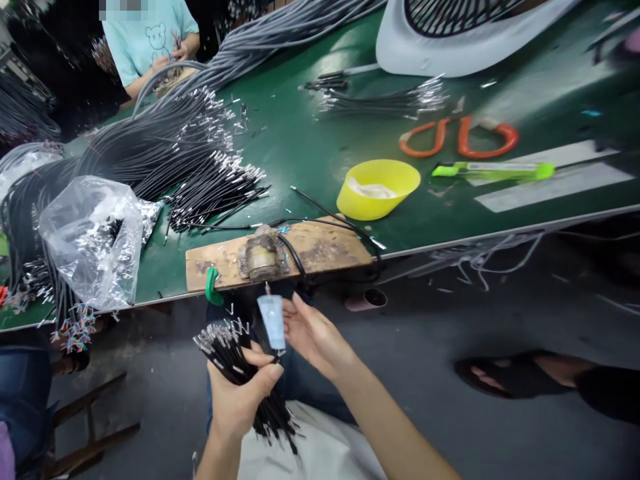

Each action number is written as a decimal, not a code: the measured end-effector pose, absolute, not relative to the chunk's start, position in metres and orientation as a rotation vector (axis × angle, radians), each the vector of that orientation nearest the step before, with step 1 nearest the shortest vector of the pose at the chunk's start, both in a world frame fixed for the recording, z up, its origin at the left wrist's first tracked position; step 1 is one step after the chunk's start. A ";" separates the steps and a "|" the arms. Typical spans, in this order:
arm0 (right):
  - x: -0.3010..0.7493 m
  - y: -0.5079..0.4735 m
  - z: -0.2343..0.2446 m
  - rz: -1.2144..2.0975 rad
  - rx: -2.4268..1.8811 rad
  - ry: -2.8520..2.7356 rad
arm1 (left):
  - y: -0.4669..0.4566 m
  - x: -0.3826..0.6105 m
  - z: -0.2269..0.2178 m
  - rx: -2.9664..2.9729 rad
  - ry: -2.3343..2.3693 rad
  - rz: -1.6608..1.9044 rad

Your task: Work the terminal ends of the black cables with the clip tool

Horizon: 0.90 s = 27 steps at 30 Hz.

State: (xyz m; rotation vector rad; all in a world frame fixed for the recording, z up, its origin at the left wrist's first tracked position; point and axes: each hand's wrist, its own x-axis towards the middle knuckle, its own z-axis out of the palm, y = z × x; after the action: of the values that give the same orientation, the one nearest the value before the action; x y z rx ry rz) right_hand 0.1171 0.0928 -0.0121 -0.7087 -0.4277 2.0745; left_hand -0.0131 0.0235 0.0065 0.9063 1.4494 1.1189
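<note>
My left hand [237, 393] is wrapped round a bundle of short black cables [220, 347] with silvery ends. Its thumb and forefinger pinch one cable at the lower end of a pale blue tapered piece [272, 320]. That piece sits on the thin shaft of a small motor [263, 257], fixed to a wooden board [330, 247] at the table's edge. Beside the blue piece is my right hand [315, 337], its thumb apart and fingers loosely bent, with nothing visibly gripped. Whether those fingertips touch the piece I cannot tell.
On the green table [300, 147] lie heaped black cables [215, 193], a clear plastic bag [95, 233], a yellow cup [375, 193], orange-handled scissors [465, 137] and a green cutter [493, 171]. A green clip [213, 287] grips the board. Another person [150, 47] works across the table.
</note>
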 end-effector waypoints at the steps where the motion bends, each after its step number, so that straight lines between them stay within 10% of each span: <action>1: 0.120 0.089 -0.016 2.033 -0.762 -0.470 | 0.021 -0.011 0.008 0.896 1.471 1.145; 11: 0.121 0.035 -0.005 0.986 -1.040 -1.611 | 0.010 0.007 0.004 0.846 1.658 1.083; 27: 0.113 0.028 -0.032 1.231 -1.297 -2.033 | -0.006 0.011 -0.032 0.893 1.681 0.874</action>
State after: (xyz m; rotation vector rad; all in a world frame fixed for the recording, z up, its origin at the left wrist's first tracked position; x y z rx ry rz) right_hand 0.1127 0.0276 -0.0323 -1.2970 -2.0331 1.2306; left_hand 0.0114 -0.0055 -0.0318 0.8929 1.6806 0.8740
